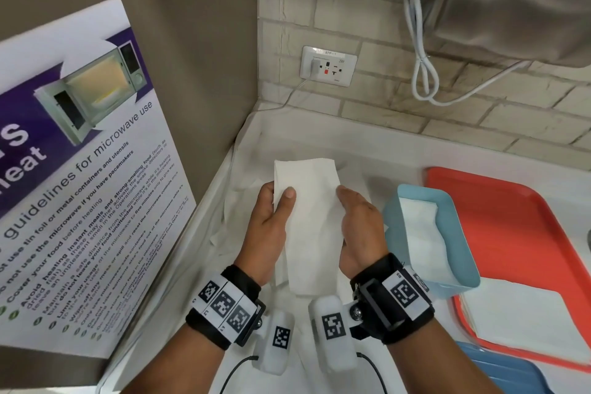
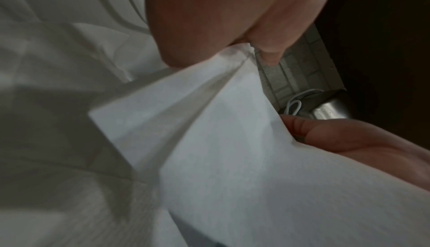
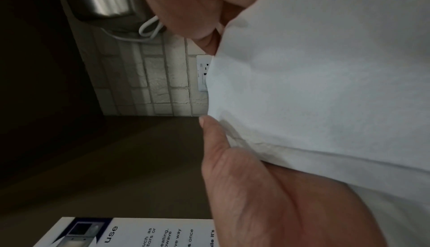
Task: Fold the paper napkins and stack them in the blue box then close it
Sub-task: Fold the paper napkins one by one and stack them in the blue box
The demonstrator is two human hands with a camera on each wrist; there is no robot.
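Both hands hold one white napkin (image 1: 308, 221) up above the counter (image 1: 377, 150), folded into a long strip that runs from 12 o'clock down toward 6. The left hand (image 1: 270, 227) grips the strip's 9 o'clock edge, thumb lying on top and fingers behind. The right hand (image 1: 359, 230) grips the 3 o'clock edge, pinching it between thumb and fingers, as the right wrist view shows. The two hands are apart, with the strip between them.

Loose white napkins (image 1: 243, 201) lie spread on the counter beneath it. The blue box (image 1: 460, 240) stands open at 3 o'clock, just beside the right hand, on the near left corner of a red tray (image 1: 524, 233), with folded napkins (image 1: 422, 233) inside. A blue lid (image 1: 502, 371) lies at 5 o'clock.
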